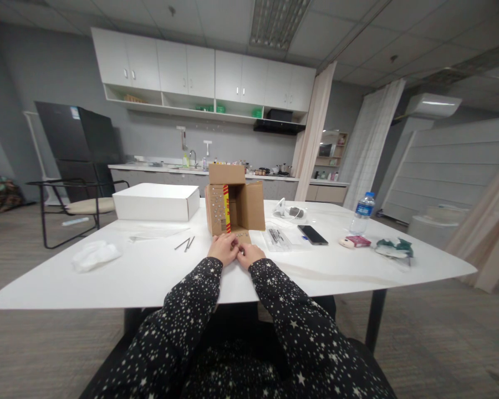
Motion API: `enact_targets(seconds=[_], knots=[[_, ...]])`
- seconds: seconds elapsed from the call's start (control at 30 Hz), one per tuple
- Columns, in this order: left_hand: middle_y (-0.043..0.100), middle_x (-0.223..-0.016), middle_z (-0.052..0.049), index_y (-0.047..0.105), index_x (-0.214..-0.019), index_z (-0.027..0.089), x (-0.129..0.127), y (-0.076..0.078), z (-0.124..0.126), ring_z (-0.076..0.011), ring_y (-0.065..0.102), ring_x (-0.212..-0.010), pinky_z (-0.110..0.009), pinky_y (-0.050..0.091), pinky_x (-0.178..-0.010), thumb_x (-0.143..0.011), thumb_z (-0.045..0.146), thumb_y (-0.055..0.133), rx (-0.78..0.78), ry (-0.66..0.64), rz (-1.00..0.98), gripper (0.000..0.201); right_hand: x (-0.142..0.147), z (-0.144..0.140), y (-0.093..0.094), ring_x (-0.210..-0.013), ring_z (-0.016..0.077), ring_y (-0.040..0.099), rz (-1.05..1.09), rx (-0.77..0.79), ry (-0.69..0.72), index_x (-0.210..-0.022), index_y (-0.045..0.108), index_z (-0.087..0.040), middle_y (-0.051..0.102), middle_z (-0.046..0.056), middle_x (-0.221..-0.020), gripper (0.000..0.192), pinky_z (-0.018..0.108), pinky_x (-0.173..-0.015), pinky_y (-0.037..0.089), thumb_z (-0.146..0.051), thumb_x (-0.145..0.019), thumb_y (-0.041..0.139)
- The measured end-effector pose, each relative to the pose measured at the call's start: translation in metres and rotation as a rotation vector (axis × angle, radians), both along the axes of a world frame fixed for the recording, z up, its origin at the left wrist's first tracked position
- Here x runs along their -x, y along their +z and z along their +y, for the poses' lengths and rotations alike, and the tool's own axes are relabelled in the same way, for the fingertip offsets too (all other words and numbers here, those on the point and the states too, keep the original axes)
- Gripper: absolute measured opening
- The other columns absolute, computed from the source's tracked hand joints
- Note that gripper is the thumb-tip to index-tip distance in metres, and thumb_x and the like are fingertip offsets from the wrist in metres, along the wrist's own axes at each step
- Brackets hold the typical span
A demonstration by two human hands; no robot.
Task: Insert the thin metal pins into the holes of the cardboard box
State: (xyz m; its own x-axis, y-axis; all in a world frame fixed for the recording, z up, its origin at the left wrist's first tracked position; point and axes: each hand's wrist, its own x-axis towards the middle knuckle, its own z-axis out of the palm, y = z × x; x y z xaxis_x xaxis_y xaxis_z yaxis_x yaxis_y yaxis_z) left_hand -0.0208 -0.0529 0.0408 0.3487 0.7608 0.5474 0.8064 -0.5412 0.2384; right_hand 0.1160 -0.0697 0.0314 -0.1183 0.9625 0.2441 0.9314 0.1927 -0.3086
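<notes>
A small cardboard box [255, 206] stands on the table with its opening towards me and its flaps spread. Small pale round bits dot its left flap [217, 209], beside a yellow and red strip [227, 208]. More such bits show on the front flap [243, 235], which lies low before the opening. At that flap's near edge, my left hand [223, 249] and my right hand [250, 255] meet with fingers bent and pinched together. Whatever lies between the fingertips is too small and too hidden to name.
On the white table [149, 282], a white box [153, 202], crumpled white plastic [95, 255] and several thin dark rods [188, 244] lie to the left. Rightward are clear plastic bags [278, 239], a phone [312, 234], a water bottle [362, 213] and a pink pack [358, 241].
</notes>
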Motion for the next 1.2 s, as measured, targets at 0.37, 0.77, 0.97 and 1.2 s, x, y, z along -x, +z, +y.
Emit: enact_targets(seconds=[0.37,0.77,0.97,1.2], knots=[[0.063,-0.103,-0.006,0.056,-0.093,0.021,0.001,-0.002,0.006,-0.0246,0.052,-0.101,-0.041,0.035,-0.084,-0.079,0.023,0.049,-0.071,0.152,-0.048,0.016,0.003,-0.006,0.005,-0.088,0.019,0.062,0.009,0.001,-0.029,-0.098,0.066,-0.026,0.069,0.004,-0.093,0.026,0.027,-0.071,0.042,-0.036,-0.084,0.047],[0.062,-0.109,-0.007,0.054,-0.102,0.021,0.001,-0.006,0.01,-0.0253,0.05,-0.105,-0.042,0.034,-0.087,-0.081,0.022,0.047,-0.033,0.147,-0.015,0.022,0.005,-0.008,0.006,-0.086,0.0191,0.062,0.018,-0.008,-0.03,-0.096,0.067,-0.026,0.069,0.004,-0.092,0.026,0.027,-0.069,0.041,-0.035,-0.082,0.047],[0.06,-0.109,-0.008,0.054,-0.103,0.022,0.0,-0.007,0.012,-0.0255,0.049,-0.105,-0.042,0.035,-0.087,-0.083,0.02,0.044,-0.049,0.163,0.021,0.023,0.005,-0.008,0.007,-0.087,0.0194,0.062,0.013,-0.004,-0.025,-0.096,0.066,-0.026,0.069,0.004,-0.093,0.026,0.027,-0.07,0.041,-0.035,-0.083,0.046],[0.059,-0.109,-0.009,0.055,-0.105,0.021,-0.002,-0.006,0.013,-0.0259,0.047,-0.105,-0.042,0.034,-0.087,-0.085,0.02,0.042,-0.045,0.201,0.044,0.024,0.004,-0.006,0.002,-0.086,0.019,0.062,0.011,-0.005,-0.019,-0.096,0.066,-0.027,0.069,0.002,-0.092,0.025,0.027,-0.07,0.042,-0.036,-0.083,0.046]])
